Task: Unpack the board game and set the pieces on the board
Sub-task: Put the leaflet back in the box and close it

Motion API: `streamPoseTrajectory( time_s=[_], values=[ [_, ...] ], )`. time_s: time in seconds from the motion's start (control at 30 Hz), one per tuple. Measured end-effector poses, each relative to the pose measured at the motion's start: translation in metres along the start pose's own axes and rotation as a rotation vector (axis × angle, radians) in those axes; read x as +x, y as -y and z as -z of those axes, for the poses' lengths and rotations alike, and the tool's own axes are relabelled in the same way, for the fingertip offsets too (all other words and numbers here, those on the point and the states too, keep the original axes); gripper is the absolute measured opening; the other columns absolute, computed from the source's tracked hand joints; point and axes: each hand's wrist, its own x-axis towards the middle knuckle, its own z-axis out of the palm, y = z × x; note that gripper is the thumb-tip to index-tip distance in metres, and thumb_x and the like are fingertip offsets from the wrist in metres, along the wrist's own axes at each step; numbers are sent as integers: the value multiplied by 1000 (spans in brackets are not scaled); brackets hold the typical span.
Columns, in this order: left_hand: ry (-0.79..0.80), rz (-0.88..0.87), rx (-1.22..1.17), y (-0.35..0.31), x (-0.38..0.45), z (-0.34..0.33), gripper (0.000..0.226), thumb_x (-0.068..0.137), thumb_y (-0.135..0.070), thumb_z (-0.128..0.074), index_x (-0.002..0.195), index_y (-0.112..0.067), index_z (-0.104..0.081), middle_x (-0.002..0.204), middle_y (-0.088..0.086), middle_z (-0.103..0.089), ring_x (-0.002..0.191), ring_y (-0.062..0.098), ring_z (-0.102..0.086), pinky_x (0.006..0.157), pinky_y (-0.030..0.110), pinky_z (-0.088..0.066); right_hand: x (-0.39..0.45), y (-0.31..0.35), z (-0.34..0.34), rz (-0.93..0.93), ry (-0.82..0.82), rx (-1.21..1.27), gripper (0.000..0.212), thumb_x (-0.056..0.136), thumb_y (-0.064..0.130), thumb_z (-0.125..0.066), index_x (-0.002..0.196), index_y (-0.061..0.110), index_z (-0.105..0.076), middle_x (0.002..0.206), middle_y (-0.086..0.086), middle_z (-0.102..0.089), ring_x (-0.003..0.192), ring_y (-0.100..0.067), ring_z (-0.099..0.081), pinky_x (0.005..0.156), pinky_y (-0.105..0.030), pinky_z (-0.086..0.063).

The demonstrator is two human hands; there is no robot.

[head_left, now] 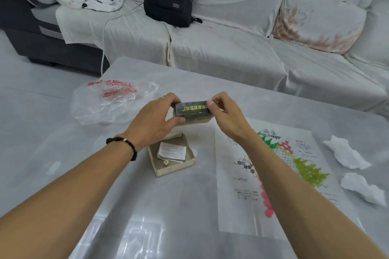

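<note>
Both my hands hold a small dark box lid [193, 112] with yellow lettering above the table. My left hand [156, 119] grips its left end and my right hand [224, 111] pinches its right end. Below it the open cardboard box tray [189, 163] rests on the table, holding a folded leaflet [171, 151] and a small die [166, 163]. The paper game board [280, 174], printed with hexagons in green, yellow and pink, lies flat to the right, partly under my right forearm.
A crumpled clear plastic bag [109, 101] with red print lies at the table's back left. Two crumpled white tissues [345, 154] [362, 188] sit at the right. Behind the table [189, 216] stands a covered sofa with a black bag [168, 5].
</note>
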Motion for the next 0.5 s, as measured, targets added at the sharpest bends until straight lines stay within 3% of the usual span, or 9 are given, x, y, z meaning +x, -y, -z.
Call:
streamPoseTrajectory(
  time_s=[0.07,0.13,0.23,0.3,0.4,0.5],
  values=[
    [-38,86,-250,-15,-5,3,25,87,-27,-68,106,-22,-53,103,-6,-62,95,12,-62,84,31,-52,-6,8,9,-89,1,208,19,96,32,-55,102,14,-58,98,-2,-63,87,-12,-57,74,-23,-45],
    [-93,195,-415,-24,-9,6,24,86,-28,-68,105,-18,-56,95,-4,-60,86,20,-66,78,40,-57,-12,13,13,-158,77,362,21,90,23,-59,108,12,-63,102,-7,-69,93,-17,-63,83,-32,-52],
    [-143,365,-499,-22,-17,11,28,83,-33,-71,98,-12,-62,91,9,-61,87,30,-67,72,48,-58,-20,17,9,-211,212,360,23,91,11,-54,109,11,-69,102,-6,-73,95,-20,-68,83,-35,-56],
    [-96,469,-517,-17,-24,13,29,83,-34,-72,95,-9,-66,93,15,-67,86,28,-68,70,44,-59,-24,20,2,-277,299,352,21,97,15,-53,109,8,-68,102,-6,-73,92,-19,-69,80,-33,-58],
    [11,582,-524,-10,-36,16,18,82,-27,-74,89,-13,-67,89,6,-72,74,15,-68,59,26,-55,-23,18,-13,-361,361,316,25,98,23,-55,107,2,-67,103,-10,-73,96,-23,-70,85,-38,-58],
    [37,676,-500,0,-45,13,20,81,-26,-76,89,-12,-64,88,6,-72,74,17,-70,62,29,-58,-19,15,-31,-411,385,248,30,96,26,-57,103,-1,-68,104,-13,-73,100,-27,-69,91,-44,-55]
  ],
)
